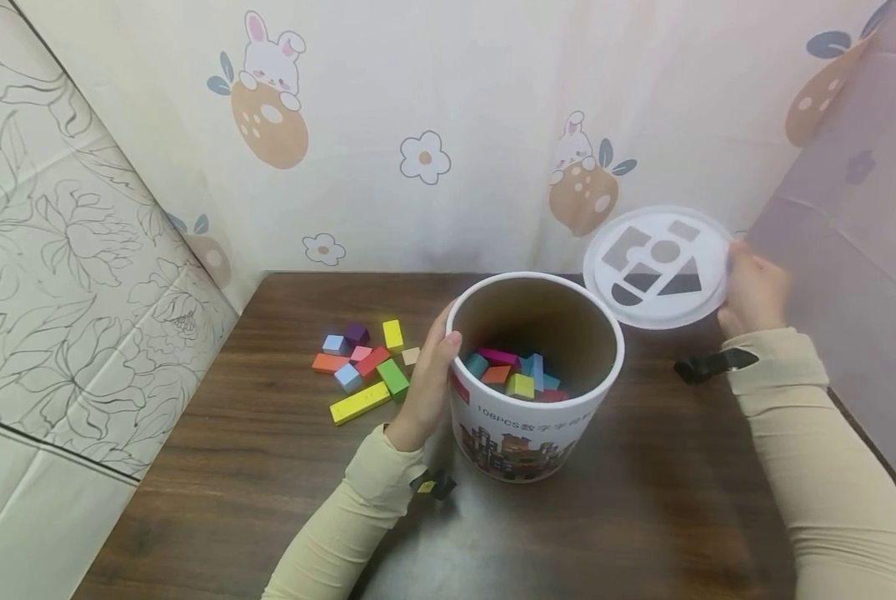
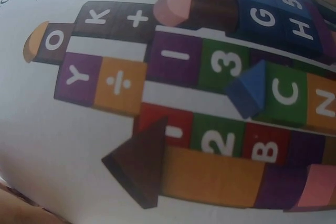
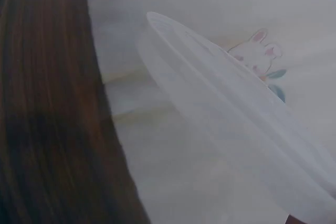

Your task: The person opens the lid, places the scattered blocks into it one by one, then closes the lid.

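A white round bucket [image 1: 523, 425] with printed block pictures stands on the table, its top uncovered. Inside lie several coloured wooden blocks [image 1: 521, 386]. My left hand [image 1: 427, 387] holds the bucket's left side, thumb near the rim; the fingers behind are partly hidden. The left wrist view is filled by the bucket's printed wall [image 2: 157, 103]. At the right, my right hand [image 1: 755, 292] grips the edge of a white plastic lid [image 1: 661, 267] with shape-like cut-outs or markings. The lid is raised and tilted beside the bucket, seen nearly edge-on in the right wrist view [image 3: 226, 114].
Left of the bucket, several loose blocks lie in a cluster, among them a long yellow block [image 1: 361, 403], a green block [image 1: 393, 380] and a purple block [image 1: 357, 334]. A patterned curtain [image 1: 425, 83] hangs behind the brown wooden table [image 1: 215, 467].
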Demonstrator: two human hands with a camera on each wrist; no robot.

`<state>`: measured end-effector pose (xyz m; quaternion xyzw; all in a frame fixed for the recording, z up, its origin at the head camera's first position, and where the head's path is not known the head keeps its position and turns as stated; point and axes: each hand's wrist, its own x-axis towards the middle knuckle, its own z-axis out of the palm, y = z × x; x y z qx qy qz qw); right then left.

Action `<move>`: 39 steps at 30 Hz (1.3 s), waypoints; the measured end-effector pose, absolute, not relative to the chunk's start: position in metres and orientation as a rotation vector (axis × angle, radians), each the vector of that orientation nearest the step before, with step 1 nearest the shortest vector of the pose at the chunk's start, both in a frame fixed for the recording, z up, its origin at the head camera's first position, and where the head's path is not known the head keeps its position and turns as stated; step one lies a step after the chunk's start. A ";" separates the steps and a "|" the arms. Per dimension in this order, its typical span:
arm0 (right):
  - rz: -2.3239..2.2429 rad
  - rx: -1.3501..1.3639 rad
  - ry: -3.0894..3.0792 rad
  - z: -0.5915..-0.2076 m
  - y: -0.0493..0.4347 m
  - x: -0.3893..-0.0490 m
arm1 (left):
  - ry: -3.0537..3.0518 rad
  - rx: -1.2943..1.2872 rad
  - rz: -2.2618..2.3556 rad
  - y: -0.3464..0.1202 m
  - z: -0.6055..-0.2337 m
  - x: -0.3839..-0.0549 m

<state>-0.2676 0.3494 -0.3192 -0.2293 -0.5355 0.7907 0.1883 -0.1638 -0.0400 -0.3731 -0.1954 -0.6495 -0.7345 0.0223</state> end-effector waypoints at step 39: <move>1.638 -0.947 -2.564 -0.405 0.398 -0.277 | -1.981 -0.627 -2.293 -0.040 -0.376 -0.165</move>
